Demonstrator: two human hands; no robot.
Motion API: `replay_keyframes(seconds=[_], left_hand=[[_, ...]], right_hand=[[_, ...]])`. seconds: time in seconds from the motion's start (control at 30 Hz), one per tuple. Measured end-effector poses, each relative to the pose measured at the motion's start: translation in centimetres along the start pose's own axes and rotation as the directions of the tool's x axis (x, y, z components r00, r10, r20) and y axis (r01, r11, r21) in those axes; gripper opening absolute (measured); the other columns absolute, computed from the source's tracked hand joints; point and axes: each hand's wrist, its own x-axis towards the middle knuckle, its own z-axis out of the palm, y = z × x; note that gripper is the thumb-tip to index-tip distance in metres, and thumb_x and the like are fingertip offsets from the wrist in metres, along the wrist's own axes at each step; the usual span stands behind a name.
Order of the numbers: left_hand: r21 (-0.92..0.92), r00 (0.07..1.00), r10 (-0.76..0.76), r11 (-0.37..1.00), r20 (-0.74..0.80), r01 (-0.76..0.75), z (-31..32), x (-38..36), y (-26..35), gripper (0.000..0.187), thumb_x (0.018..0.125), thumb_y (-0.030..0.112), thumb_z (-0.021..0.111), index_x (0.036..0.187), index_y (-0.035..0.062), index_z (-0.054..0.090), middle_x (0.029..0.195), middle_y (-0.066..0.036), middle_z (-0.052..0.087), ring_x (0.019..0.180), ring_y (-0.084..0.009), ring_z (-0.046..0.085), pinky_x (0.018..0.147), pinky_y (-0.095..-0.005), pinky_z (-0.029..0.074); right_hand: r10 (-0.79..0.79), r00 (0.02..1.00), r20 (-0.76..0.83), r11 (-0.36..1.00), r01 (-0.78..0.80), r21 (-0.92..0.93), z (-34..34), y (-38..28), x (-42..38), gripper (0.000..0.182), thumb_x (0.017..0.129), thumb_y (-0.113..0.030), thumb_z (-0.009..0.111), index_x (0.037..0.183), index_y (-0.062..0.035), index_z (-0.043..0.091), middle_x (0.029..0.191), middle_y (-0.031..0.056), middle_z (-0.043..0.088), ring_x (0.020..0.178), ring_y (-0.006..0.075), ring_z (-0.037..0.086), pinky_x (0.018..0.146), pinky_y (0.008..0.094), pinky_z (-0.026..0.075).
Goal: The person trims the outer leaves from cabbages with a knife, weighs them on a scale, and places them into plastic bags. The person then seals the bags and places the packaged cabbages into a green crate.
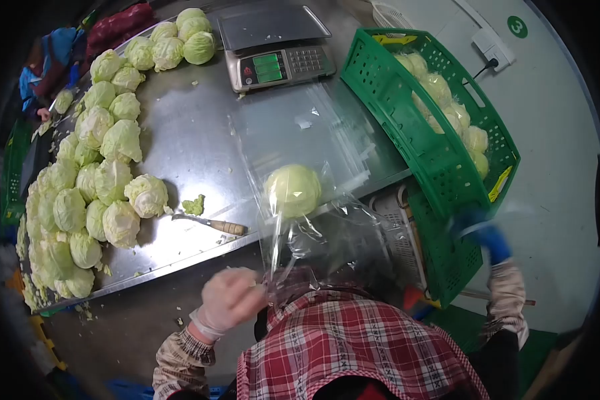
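A cabbage [293, 191] lies inside a clear plastic bag [343, 240] at the front edge of the metal table, and the bag's loose end hangs toward my apron. My left hand [232, 298], in a thin whitish glove, has its fingers curled at the bag's left edge and seems to pinch the film there. Out to the right, my right hand [485, 235] wears a blue glove and is smeared by motion beside the green crate. Its fingers do not show clearly. Flat clear bags [280, 127] lie stacked beneath and behind the cabbage.
Many bare cabbages [113, 180] are heaped along the table's left side. A knife [210, 223] with a wooden handle lies near the front edge. Behind stands a digital scale [280, 63]. A green crate [407, 113] holds wrapped cabbages. Another person's hand [44, 115] shows far left.
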Motion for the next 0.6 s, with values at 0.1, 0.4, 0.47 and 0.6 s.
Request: replay_keyframes(seconds=[0.1,0.4,0.47,0.6], left_hand=[[0.006,0.911,-0.394,0.917,-0.122,0.398,1.9,-0.8,-2.4,0.094,0.053,0.029,0.085,0.127,-0.0012,0.037,0.127,-0.027,0.043,0.110,-0.0410,0.050,0.090,-0.0441,0.044],[-0.556,0.806,-0.537,0.602,0.251,0.573,8.7,1.4,-5.3,0.042,0.094,0.035,0.044,0.114,0.0002,0.055,0.106,-0.014,0.063,0.101,-0.0306,0.059,0.089,-0.0408,0.046],[-0.813,0.175,-0.836,-0.422,0.521,0.401,11.6,1.3,-5.4,0.046,0.098,0.041,0.033,0.106,0.0014,0.056,0.091,-0.013,0.064,0.076,-0.0228,0.063,0.074,-0.0345,0.051],[-0.789,-0.001,-0.800,-0.592,0.600,0.164,12.1,3.8,-6.0,0.041,0.097,0.039,0.038,0.104,0.0004,0.050,0.081,-0.014,0.064,0.064,-0.0219,0.061,0.063,-0.0328,0.052]], right_hand=[[-0.059,0.985,0.163,0.704,0.157,-0.692,9.3,-1.3,3.9,0.060,0.069,-0.023,0.071,0.124,-0.0064,0.051,0.119,0.0184,0.055,0.114,0.0345,0.049,0.098,0.0430,0.037],[-0.419,0.860,0.293,0.869,0.286,0.404,19.3,-8.6,17.2,0.026,0.083,-0.003,0.059,0.109,0.0004,0.060,0.118,0.0144,0.057,0.099,0.0234,0.060,0.086,0.0338,0.048],[-0.388,0.862,0.328,0.827,0.168,0.536,19.7,-7.7,18.2,0.021,0.085,-0.003,0.058,0.105,0.0006,0.062,0.118,0.0148,0.057,0.099,0.0231,0.060,0.089,0.0343,0.048],[-0.334,0.924,0.186,0.797,0.171,0.580,19.4,-7.5,19.7,0.030,0.090,-0.011,0.055,0.117,0.0025,0.053,0.114,0.0153,0.057,0.098,0.0230,0.060,0.089,0.0352,0.048]])
